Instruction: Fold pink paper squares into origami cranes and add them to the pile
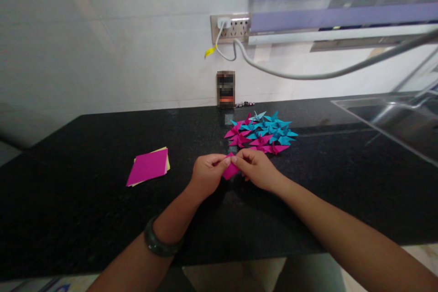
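Note:
Between my two hands is a small folded piece of pink origami paper (231, 172), pinched near its top edge. My left hand (209, 172) grips its left side with the thumb laid on top. My right hand (257, 169) closes on the right side, its thumb tip close to the other thumb. Just beyond the hands lies a cluster of folded paper cranes, with pink cranes (239, 138) at the left and front and blue cranes (273, 128) at the back and right. A stack of square paper (148, 167), magenta on top, rests to the left.
The black countertop (85, 219) runs along a pale wall. Against the wall leans a phone-like object (226, 90), blurred out, beside a beaded string (245, 104). A socket panel (238, 28) holds a plug with a white cable. At the right is a sink edge (383, 130).

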Motion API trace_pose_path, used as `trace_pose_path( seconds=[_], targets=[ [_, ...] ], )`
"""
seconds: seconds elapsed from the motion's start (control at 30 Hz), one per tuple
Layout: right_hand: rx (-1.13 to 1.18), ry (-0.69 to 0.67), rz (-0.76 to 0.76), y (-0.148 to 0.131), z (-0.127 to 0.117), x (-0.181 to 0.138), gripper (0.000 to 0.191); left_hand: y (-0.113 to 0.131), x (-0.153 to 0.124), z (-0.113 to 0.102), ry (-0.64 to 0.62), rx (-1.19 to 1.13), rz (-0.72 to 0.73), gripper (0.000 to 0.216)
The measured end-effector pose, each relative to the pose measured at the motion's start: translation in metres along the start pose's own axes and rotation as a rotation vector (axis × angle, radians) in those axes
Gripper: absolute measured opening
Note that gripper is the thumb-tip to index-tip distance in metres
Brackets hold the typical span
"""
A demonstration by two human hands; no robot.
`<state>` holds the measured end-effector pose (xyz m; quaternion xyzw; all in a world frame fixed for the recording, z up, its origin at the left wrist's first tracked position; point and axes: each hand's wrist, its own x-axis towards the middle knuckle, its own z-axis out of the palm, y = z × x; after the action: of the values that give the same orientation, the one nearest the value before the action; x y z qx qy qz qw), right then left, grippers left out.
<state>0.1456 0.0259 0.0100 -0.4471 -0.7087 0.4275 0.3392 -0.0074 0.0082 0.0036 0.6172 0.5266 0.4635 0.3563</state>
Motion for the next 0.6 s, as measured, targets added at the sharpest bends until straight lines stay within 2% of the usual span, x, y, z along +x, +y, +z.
trace_pose_path(
  seconds=[0.13,0.43,0.53,0.6],
  targets=[
    [-0.028,-0.009,-0.027,0.0005,0.0014,-0.0016,0.024,-0.0003,-0.0001,0.0002,0.054,0.051,0.014,0.023],
    [0.032,0.023,0.049,0.0083,0.0007,0.0013,0.017,0.0010,-0.0015,0.0009,0.190,0.072,0.021,0.022],
    [0.116,0.081,0.081,0.0070,0.0017,0.0037,0.017,0.0033,-0.0016,0.0035,0.197,0.044,-0.001,0.023],
    [0.205,0.140,0.110,0.0056,0.0029,0.0057,0.017,0.0048,-0.0019,0.0053,0.152,0.035,-0.013,0.022]
  ],
)
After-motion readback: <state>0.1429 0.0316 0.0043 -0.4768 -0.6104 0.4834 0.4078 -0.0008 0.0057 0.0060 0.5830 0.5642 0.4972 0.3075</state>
